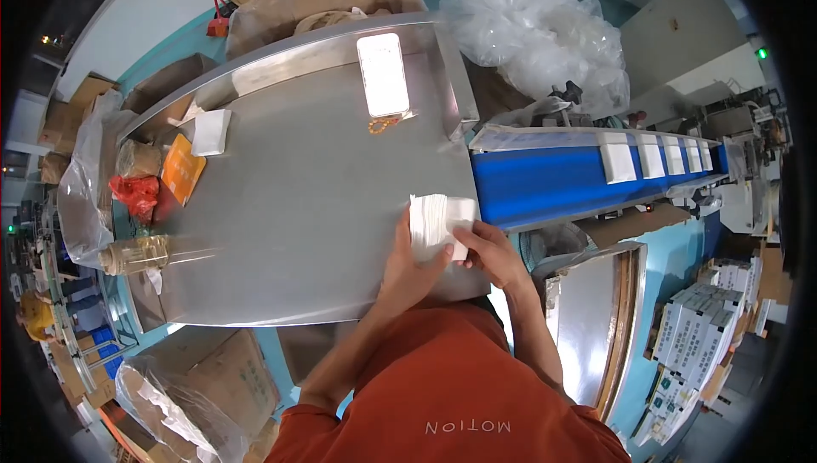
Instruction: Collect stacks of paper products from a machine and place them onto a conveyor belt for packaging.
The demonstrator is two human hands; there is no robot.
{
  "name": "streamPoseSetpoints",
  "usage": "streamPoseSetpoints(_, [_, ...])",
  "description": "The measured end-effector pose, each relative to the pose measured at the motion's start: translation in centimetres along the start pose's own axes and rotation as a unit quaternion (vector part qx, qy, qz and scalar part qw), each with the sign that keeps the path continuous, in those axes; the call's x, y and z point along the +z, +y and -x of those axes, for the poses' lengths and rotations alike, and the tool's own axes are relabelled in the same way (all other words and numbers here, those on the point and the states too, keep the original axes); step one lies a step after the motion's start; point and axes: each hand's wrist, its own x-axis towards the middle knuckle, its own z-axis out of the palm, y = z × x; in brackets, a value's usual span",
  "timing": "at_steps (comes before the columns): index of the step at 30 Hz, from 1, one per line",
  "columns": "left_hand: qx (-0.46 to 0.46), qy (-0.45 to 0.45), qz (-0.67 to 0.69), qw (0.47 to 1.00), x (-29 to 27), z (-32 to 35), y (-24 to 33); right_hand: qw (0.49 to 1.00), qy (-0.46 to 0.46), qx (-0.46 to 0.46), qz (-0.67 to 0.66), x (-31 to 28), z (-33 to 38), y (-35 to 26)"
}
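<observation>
Near the front right edge of the steel table (281,233), both hands hold a stack of flat white packets (429,218) on edge. My left hand (412,265) is closed around the stack's left and near side, its thumb on the near face. From the right, my right hand (494,255) grips the stack's right end, its thumb lying on the outermost packet and its fingers curled below. Whether the stack rests on the table I cannot tell. Just right of my hands runs a blue conveyor belt (536,186), bearing several similar white packets (619,161) in a spaced row.
A phone with a bright screen (384,76) and a beaded strap (383,125) lies at the back. On the left are a white packet (211,133), an orange pouch (183,169), red plastic (138,197) and a clear jar (138,254). Raised metal walls edge the table's back.
</observation>
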Motion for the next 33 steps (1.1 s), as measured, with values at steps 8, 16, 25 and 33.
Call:
streamPoseSetpoints(8, [0.017, -0.054, -0.016, 0.998, 0.6, 0.2, -0.8, 0.981, 0.13, -0.141, 0.037, 2.0, 0.4, -0.3])
streamPoseSetpoints(16, [0.036, -0.041, -0.055, 0.997, 0.3, -0.3, -2.0, 0.97, 0.066, 0.023, -0.233, 1.4, 0.4, 0.5])
streamPoseSetpoints(25, [0.067, -0.051, -0.162, 0.983, 0.6, 0.1, -1.1, 0.987, 0.043, 0.036, -0.151, 0.3, 0.3, 0.6])
streamPoseSetpoints(33, [0.107, -0.028, -0.199, 0.974, 0.5, 0.1, -2.8, 0.944, 0.173, -0.051, -0.277, -0.5, -0.5, 0.9])
